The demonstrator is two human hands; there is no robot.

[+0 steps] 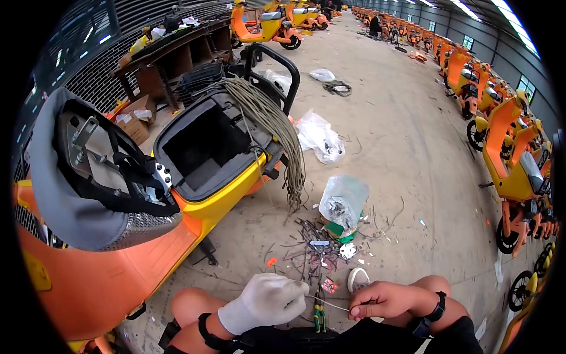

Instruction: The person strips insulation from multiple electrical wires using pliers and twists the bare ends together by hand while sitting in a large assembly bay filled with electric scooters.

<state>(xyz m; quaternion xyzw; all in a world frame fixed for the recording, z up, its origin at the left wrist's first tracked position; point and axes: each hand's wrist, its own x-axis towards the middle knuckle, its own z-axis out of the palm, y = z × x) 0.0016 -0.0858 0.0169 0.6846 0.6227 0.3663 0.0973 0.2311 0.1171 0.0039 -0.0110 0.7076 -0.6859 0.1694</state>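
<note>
My left hand [265, 300], in a pale glove, is closed on one end of a thin light-coloured cable [332, 306]. My bare right hand [380, 301] pinches the cable farther along to the right, so it spans the gap between both hands over my lap. Pliers with green and yellow handles [320, 320] lie just below the cable, between my legs. To the left stands an orange and yellow scooter [112, 271] with its grey seat [82, 200] raised and its storage compartment [206, 147] open. A bundle of olive cables [271, 124] hangs over the compartment's edge and the black rail.
Cut cable scraps [309, 242] litter the concrete floor ahead, beside a plastic bag in a green box [345, 200] and another white bag [318, 135]. Rows of parked scooters [507, 165] line the right side. A metal workbench [159, 59] and cardboard boxes [135, 121] are at back left.
</note>
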